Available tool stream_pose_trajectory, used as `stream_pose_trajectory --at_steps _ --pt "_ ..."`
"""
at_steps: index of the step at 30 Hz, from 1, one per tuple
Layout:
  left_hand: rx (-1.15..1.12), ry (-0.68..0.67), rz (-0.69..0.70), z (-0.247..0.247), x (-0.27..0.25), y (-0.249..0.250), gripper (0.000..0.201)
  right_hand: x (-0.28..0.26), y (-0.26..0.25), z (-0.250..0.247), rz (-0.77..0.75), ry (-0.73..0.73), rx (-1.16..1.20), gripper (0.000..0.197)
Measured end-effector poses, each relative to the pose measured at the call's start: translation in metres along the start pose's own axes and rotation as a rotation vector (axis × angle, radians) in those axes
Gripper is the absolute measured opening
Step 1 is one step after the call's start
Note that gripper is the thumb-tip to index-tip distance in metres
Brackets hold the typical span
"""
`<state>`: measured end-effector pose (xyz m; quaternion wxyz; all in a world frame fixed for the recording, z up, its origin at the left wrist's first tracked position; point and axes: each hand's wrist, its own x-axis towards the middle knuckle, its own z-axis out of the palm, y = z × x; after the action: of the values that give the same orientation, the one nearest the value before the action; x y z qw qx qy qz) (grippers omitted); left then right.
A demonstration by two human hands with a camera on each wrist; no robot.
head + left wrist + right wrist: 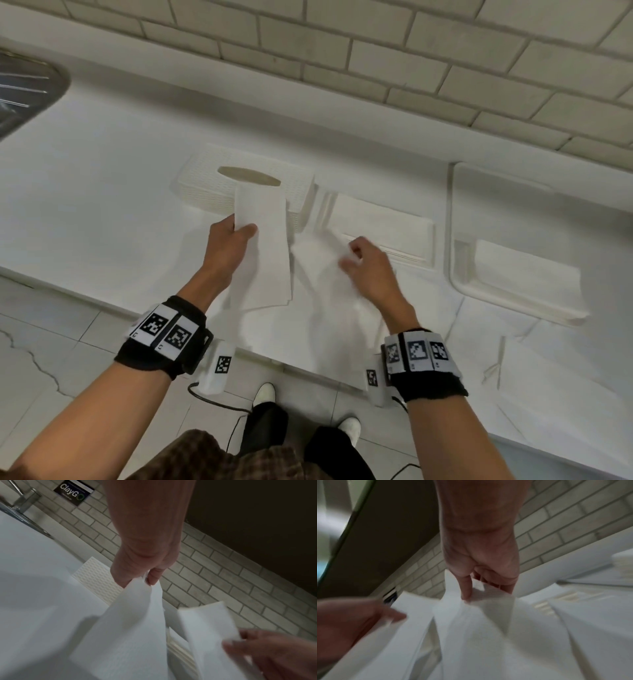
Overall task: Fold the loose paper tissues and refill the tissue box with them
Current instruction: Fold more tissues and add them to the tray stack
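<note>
A white textured tissue box (205, 181) with an oval slot lies on the white counter (120, 192). In front of the box, my left hand (243, 228) pinches the top of a long folded tissue (267, 253). The left wrist view shows thumb and finger of my left hand (145, 580) closed on that tissue (137, 615), with the box (96, 577) behind. To the right, my right hand (351, 255) pinches a loose, crumpled tissue (325, 301). My right hand (471, 597) grips that tissue's (479, 635) upper edge in the right wrist view.
A flat stack of tissues (387, 222) lies right of the box. Further right, a white tray (455, 212) holds another stack (527, 277). More sheets (548, 377) hang over the counter's front edge. A steel sink (24, 92) is far left; a brick wall (376, 58) runs behind.
</note>
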<state>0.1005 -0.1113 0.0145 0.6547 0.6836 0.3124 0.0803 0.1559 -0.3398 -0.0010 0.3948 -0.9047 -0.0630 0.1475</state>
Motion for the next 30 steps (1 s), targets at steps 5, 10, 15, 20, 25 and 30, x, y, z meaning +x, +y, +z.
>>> stream_pose_trajectory --at_steps 5,10,15,20,25,30 --pt "-0.031 -0.037 0.010 0.017 -0.003 0.011 0.022 -0.015 -0.032 -0.061 -0.011 0.155 0.687 0.016" --pt "-0.060 -0.260 -0.101 0.055 -0.015 0.021 0.021 -0.025 -0.036 -0.051 0.055 0.073 0.806 0.022" --pt "-0.150 -0.576 -0.131 0.091 -0.041 0.021 0.058 -0.028 -0.014 -0.028 0.165 0.112 0.702 0.021" --pt "0.035 -0.386 0.011 0.102 -0.047 0.013 0.010 -0.025 0.033 -0.056 0.186 0.234 0.504 0.010" --pt "0.006 -0.328 0.001 0.094 -0.034 0.016 0.017 -0.020 0.103 -0.080 0.376 0.117 -0.221 0.065" --pt "-0.010 -0.304 -0.060 0.089 -0.031 0.010 0.017 -0.017 0.110 -0.074 0.406 0.042 -0.373 0.077"
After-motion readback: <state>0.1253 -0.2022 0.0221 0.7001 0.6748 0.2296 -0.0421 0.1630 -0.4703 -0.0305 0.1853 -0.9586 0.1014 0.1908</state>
